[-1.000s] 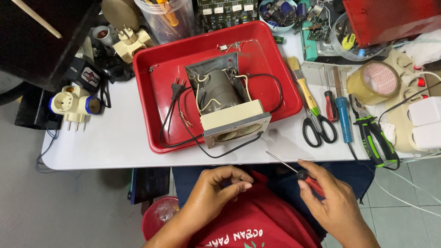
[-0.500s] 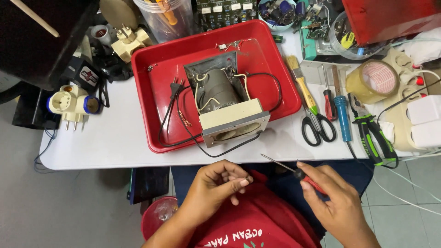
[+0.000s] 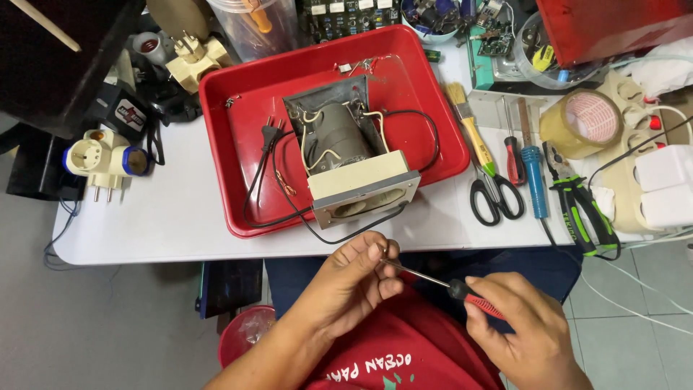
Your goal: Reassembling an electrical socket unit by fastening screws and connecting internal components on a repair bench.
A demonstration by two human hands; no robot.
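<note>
Hands sit low in my view, below the near edge of the white table [image 3: 180,217], over a red shirt [image 3: 390,354]. My right hand [image 3: 523,325] is wrapped shut around the red and black handle of a screwdriver [image 3: 447,283], whose thin metal shaft runs up and to the left. Its tip meets the fingertips of my left hand [image 3: 350,285], which are pinched together right at the tip. I think they grip something very small there, but it is too tiny for me to make out.

Just beyond the hands, a red tray [image 3: 238,94] rests on the table. Inside it lies an opened electrical unit [image 3: 354,162] with a grey metal body, cream front plate and loose white wires. Its black cord [image 3: 267,202] loops across the tray floor, and one loop hangs over the near rim, close to my left hand. The cord's plug [image 3: 270,132] lies in the tray to the left of the unit.

To the right of the tray, side by side on the table, lie a paintbrush [image 3: 469,123], black-handled scissors [image 3: 494,195], a small red-handled screwdriver [image 3: 512,155], a blue soldering iron [image 3: 533,177] and green-handled pliers [image 3: 581,209]. A roll of brown tape [image 3: 581,123] stands farther back. Left of the tray are cream plug adapters [image 3: 101,159].
</note>
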